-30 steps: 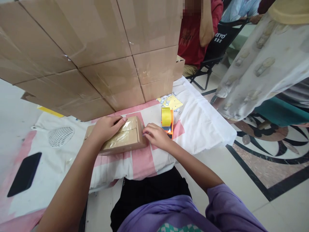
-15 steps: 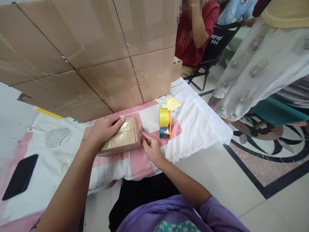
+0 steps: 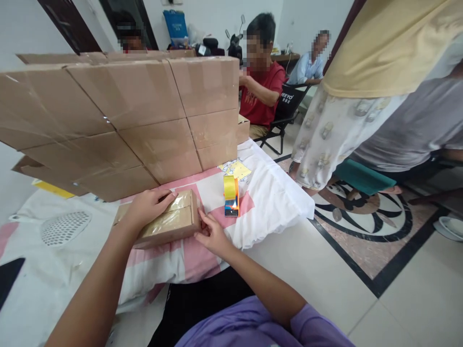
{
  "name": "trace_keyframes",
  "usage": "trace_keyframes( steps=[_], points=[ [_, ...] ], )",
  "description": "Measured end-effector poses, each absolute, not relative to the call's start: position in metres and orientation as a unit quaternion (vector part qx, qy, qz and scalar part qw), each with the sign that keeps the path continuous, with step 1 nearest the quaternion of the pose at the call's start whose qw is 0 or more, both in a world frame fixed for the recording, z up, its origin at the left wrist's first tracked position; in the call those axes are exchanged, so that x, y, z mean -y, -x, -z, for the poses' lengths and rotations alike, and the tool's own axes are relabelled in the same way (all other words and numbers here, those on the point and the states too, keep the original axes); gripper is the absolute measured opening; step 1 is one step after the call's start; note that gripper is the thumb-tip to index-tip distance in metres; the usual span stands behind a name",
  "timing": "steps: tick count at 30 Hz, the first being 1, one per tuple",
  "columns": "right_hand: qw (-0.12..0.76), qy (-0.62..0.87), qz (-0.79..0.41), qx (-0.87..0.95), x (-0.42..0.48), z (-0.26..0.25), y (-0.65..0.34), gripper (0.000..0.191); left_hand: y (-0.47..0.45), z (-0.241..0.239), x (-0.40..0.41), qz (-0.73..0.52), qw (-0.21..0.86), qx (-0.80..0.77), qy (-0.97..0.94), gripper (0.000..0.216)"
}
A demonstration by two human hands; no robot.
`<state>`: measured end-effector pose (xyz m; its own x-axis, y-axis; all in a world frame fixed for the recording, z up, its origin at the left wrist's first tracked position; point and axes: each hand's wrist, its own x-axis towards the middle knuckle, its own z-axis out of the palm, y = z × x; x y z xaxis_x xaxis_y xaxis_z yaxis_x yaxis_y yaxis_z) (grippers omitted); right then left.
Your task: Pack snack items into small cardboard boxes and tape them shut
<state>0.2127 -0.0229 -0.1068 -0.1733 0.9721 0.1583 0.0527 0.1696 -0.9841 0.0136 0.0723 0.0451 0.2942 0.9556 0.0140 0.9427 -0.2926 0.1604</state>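
Note:
A small brown cardboard box (image 3: 172,222) with shiny tape along its top lies on the pink-and-white cloth (image 3: 275,202) in front of me. My left hand (image 3: 146,206) rests flat on the box's top, fingers stretched out. My right hand (image 3: 210,232) presses against the box's right end, fingers together along the side. An orange tape dispenser (image 3: 231,195) with a yellow roll stands just right of the box, untouched.
A wall of stacked cardboard boxes (image 3: 126,115) rises behind the small box. A white perforated paddle (image 3: 61,226) and a black phone (image 3: 9,277) lie at left. A person in a red shirt (image 3: 262,91) sits behind; another person (image 3: 361,96) stands at right on the patterned floor.
The view has tilted up, showing the room and more people. My right hand slid down the box's right end toward its lower corner. My left hand stayed on top.

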Motion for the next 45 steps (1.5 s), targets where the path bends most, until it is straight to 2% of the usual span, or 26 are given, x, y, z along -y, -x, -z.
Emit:
trace_keyframes(
  steps=[3,7,9,12,15,18,20,22,26,29,32,35,39,45],
  points=[
    [0.448,0.438,-0.452,0.635,0.027,0.102,-0.22,0.097,-0.011,-0.045,-0.064,-0.062,0.057,-0.575,-0.814,0.059],
    [0.395,0.418,-0.341,0.743,0.023,0.085,-0.225,0.151,-0.007,-0.043,-0.048,-0.078,0.081,-0.525,-0.844,0.056],
    [0.379,0.362,-0.315,0.791,0.02,0.079,-0.222,0.161,-0.006,-0.044,-0.039,-0.084,0.099,-0.506,-0.853,0.053],
    [0.399,0.317,-0.323,0.798,0.022,0.077,-0.215,0.157,0.001,-0.051,-0.023,-0.134,0.115,-0.499,-0.848,0.047],
    [0.463,0.332,-0.356,0.741,0.038,0.077,-0.221,0.15,0.024,-0.058,-0.005,-0.259,0.095,-0.498,-0.822,0.039],
    [0.529,0.343,-0.374,0.68,0.066,0.072,-0.251,0.137,0.058,-0.053,0.011,-0.394,0.064,-0.521,-0.754,0.039],
    [0.564,0.355,-0.349,0.659,0.086,0.064,-0.285,0.127,0.074,-0.042,0.017,-0.426,0.06,-0.544,-0.72,0.043],
    [0.595,0.391,-0.284,0.643,0.105,0.051,-0.327,0.119,0.078,-0.025,0.022,-0.396,0.073,-0.584,-0.705,0.044],
    [0.623,0.505,-0.064,0.594,0.116,0.024,-0.416,0.112,0.046,0.024,0.028,-0.296,0.127,-0.637,-0.701,0.044],
    [0.599,0.575,0.06,0.553,0.082,0.009,-0.472,0.115,0.007,0.066,0.035,-0.212,0.138,-0.594,-0.764,0.053],
    [0.57,0.626,0.127,0.517,0.012,0.005,-0.504,0.114,-0.028,0.103,0.045,-0.112,0.112,-0.565,-0.81,0.06],
    [0.538,0.674,0.128,0.489,-0.076,0.017,-0.508,0.109,-0.045,0.127,0.054,-0.06,0.058,-0.583,-0.808,0.064],
    [0.51,0.7,0.078,0.494,-0.176,0.056,-0.489,0.107,-0.043,0.141,0.055,-0.05,0.026,-0.575,-0.816,0.065],
    [0.471,0.725,0.044,0.5,-0.248,0.091,-0.462,0.114,-0.044,0.137,0.058,-0.111,0.005,-0.568,-0.815,0.057]
  ],
)
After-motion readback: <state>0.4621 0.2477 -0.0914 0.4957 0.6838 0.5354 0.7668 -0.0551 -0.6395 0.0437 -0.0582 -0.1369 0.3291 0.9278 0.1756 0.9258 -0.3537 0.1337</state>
